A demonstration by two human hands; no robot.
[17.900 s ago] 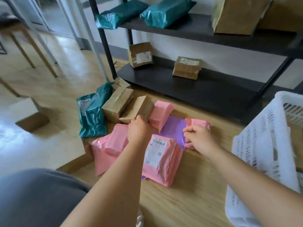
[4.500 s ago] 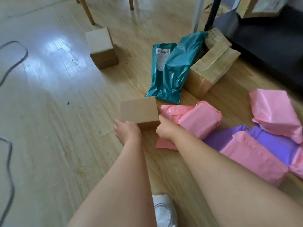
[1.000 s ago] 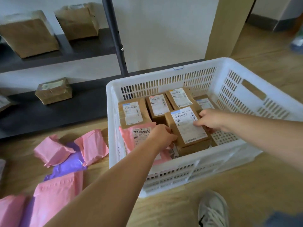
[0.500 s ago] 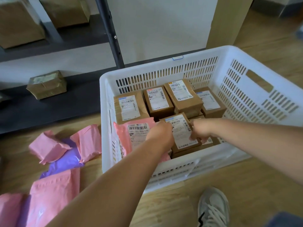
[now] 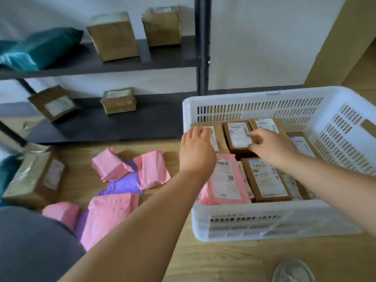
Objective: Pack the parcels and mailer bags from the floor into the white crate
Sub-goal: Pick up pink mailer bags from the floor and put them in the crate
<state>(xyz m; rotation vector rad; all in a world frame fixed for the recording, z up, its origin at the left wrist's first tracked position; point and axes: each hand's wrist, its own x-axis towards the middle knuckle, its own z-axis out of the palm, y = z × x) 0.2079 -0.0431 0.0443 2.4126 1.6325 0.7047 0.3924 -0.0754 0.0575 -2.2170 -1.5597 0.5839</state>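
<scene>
Release done: the box [image 5: 266, 179] both hands gripped half a second ago now lies in the crate [image 5: 254, 210], beside a pink mailer [image 5: 225, 180]. Left hand [image 5: 196, 149] and right hand [image 5: 272, 147] hover above, fingers [image 5: 200, 132] slack, empty. More mailers [image 5: 109, 216] wait on the floor [image 5: 223, 261], so packing goes on.

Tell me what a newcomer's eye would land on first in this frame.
The white crate at right draws the eye, packed with labelled cardboard parcels and one pink mailer along its left wall. The left hand and right hand hover over it, empty. Beside it, pink mailer bags and a purple mailer lie on the wooden floor.
</scene>
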